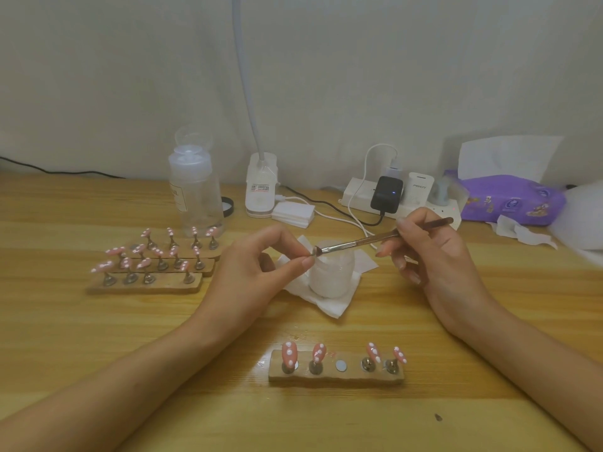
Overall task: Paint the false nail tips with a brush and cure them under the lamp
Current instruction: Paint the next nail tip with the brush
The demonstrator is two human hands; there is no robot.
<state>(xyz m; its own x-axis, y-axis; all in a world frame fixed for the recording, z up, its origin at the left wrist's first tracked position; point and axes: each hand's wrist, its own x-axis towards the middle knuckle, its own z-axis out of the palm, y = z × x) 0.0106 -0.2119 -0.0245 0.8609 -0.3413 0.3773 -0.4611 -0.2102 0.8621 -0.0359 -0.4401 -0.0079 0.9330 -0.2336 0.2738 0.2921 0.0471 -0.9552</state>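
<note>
Gripping 1 brush (359, 240): R hand (434, 252); L hand (261, 259) pinching its tip; 4 nail tips (289, 353) near.

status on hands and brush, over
Right hand grips brush handle. Left hand pinches the bristle end above white jar. Near stand holds four pink tips, middle slot empty. Nothing between hands and stand.
</note>
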